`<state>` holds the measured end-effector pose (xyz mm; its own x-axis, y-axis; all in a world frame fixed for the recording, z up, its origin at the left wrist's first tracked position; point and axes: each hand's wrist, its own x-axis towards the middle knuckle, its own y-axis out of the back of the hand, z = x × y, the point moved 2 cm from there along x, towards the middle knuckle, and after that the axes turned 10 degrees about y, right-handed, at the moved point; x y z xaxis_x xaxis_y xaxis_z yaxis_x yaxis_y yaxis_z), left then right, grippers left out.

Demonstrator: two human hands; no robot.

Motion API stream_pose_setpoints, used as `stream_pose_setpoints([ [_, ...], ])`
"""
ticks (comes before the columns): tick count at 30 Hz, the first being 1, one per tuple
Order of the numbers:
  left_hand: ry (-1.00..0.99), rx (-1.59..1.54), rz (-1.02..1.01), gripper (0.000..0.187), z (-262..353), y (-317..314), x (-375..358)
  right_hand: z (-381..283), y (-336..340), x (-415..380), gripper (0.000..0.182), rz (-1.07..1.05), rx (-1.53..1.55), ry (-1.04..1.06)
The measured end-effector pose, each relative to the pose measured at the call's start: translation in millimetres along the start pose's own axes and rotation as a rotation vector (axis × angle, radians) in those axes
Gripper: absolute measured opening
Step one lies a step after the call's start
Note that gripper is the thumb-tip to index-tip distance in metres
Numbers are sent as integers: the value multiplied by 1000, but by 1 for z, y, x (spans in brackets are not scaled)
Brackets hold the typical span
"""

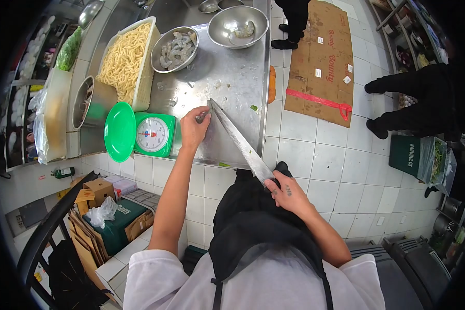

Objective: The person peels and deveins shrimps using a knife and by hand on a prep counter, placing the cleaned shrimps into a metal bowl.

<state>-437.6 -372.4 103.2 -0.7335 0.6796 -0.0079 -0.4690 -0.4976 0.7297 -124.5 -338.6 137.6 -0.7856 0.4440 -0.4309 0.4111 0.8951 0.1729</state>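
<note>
My right hand [285, 192] is wrapped round the handle of a long knife [241, 142], whose blade slants up and left across the steel table. Its tip is beside the fingers of my left hand [195, 126], which pinch a small greyish shrimp [201, 117], partly hidden by the fingers. Beyond my left hand, a steel bowl [158, 66] holds several grey shrimp [176, 50]. A larger steel bowl [220, 37] to its right has a few shrimp [244, 31] in it. Small scraps and water drops lie on the table around the blade tip.
Left of my left hand stands a green dial scale [166, 146] with a green pan [120, 132]. Behind it are a steel pot [78, 103] and a white basket [152, 67] of thick noodles [123, 62]. Flattened cardboard [318, 62] covers the floor at right, near two people's legs [418, 85].
</note>
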Motion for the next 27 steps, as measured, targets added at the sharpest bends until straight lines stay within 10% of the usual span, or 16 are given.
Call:
stream_pose_setpoints([
  [27,72,8,4,21,0,-3,-2,7,-1,-9,27,-118,177,-63],
])
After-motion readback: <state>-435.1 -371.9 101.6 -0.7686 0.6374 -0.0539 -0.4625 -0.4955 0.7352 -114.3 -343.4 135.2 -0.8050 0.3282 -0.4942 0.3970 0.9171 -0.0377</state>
